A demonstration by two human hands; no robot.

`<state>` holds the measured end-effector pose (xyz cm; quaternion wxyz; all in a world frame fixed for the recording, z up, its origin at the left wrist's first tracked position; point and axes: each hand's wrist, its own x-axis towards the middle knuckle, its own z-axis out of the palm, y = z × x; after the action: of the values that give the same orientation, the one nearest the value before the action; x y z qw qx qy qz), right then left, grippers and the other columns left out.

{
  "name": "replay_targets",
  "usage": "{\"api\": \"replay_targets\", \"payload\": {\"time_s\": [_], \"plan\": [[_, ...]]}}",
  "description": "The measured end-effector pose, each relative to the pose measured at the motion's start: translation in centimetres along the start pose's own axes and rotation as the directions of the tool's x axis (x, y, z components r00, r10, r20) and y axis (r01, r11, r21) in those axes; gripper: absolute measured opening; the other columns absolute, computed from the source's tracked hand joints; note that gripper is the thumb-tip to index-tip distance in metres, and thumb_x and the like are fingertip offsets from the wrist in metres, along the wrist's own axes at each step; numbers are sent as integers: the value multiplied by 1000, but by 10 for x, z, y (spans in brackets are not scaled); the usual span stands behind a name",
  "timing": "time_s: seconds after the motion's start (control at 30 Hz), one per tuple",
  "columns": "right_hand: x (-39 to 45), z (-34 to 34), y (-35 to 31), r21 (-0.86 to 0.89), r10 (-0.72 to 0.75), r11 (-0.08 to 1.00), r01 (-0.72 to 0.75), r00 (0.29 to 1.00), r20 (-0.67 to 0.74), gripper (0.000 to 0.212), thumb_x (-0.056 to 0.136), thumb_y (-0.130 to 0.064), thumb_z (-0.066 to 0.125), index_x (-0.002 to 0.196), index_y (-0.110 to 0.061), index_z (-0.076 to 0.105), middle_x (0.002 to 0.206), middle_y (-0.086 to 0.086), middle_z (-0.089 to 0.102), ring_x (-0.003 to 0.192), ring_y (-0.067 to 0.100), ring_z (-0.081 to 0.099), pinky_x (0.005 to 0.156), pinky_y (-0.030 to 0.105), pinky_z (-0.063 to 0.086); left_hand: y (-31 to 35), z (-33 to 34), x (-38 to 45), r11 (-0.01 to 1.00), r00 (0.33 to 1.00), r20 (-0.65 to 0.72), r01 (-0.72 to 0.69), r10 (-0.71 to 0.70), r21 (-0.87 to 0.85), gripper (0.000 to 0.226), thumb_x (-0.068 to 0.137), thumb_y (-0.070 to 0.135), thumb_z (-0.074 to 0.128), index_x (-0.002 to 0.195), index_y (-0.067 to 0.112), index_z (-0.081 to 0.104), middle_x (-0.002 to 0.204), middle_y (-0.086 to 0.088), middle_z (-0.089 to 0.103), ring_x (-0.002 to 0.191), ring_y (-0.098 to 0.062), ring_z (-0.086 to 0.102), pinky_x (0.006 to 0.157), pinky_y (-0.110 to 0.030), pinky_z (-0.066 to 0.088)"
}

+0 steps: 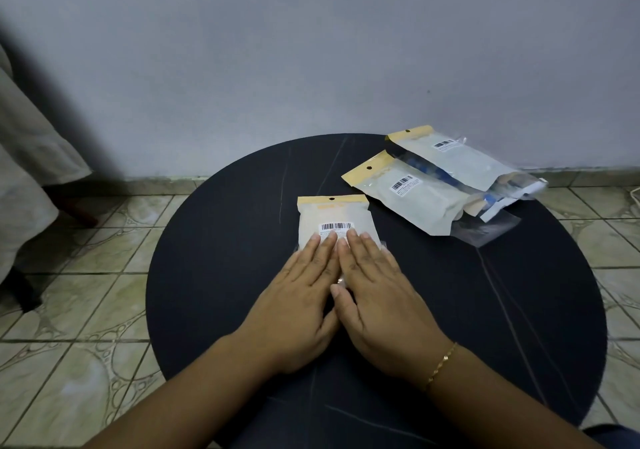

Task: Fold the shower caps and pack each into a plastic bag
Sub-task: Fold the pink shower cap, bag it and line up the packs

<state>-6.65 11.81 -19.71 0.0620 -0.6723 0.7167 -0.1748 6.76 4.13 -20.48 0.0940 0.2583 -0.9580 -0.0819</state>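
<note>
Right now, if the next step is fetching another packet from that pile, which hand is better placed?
Probably the right hand. The pile of packets lies on the far right of the round table, on that hand's side. The left hand would have to cross over. Both lie flat on the near packet.

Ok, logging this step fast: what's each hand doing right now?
Left hand: open, flat, pressing the near bag onto the table.
Right hand: open, flat, pressing the same bag.
</note>
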Motion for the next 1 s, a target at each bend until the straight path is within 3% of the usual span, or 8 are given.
{"api": "replay_targets", "payload": {"time_s": [0.13,0.3,0.53,0.73,0.8,0.9,1.0], "plan": [[0,3,1,-4,27,1000,-27,998,48,75,71,-56,-14,137,-22,-21,156,-7,-16,139,2,-22,112,22,-16,-1,2,2,999,998,49,26,-25,-20,67,80,55,-10,140,29,-24,151,12,-27,134,3,-31,111,-17,-18],[3,2,1,1,44,999,-45,994,103,89,66,-57,-17,146,-20,-13,157,-5,-11,137,-1,-18,110,20,-15,-3,4,5,999,994,105,33,-33,1,72,75,54,-13,141,27,-23,152,10,-27,136,1,-29,114,-19,-14],[6,2,3,-1,54,999,-54,989,137,92,64,-58,-16,148,-19,-9,158,-5,-9,141,2,-14,109,19,-14,-5,6,7,998,990,134,57,-54,-19,71,75,57,-10,139,30,-23,152,12,-24,138,0,-25,116,-21,-10],[3,0,9,4,38,999,-39,989,144,90,66,-58,-15,149,-23,-5,157,-9,-8,132,-8,-18,110,17,-12,-2,3,5,996,988,132,85,-84,0,71,73,61,-13,137,33,-23,149,15,-24,139,0,-22,114,-21,-11],[1,-2,9,-5,39,999,-39,988,150,86,71,-57,-12,149,-23,-4,157,-9,-6,132,-9,-17,111,17,-11,-3,3,2,995,986,137,94,-96,17,73,72,62,-13,138,32,-22,149,15,-23,139,1,-21,114,-22,-11],[-1,-7,11,-15,82,997,-80,978,194,61,95,-48,7,149,-22,-3,157,-8,-7,139,-4,-12,113,19,-9,-8,2,-2,992,983,134,117,-122,42,83,70,65,-14,144,28,-17,148,15,-23,139,1,-19,114,-23,-12],[-5,-13,15,-41,123,992,-117,970,212,54,100,-39,15,150,-22,-1,157,-10,-6,141,-2,-9,114,22,-8,-12,1,-5,990,980,142,133,-139,52,86,69,65,-14,147,28,-14,148,16,-22,139,3,-18,115,-24,-10]]}}
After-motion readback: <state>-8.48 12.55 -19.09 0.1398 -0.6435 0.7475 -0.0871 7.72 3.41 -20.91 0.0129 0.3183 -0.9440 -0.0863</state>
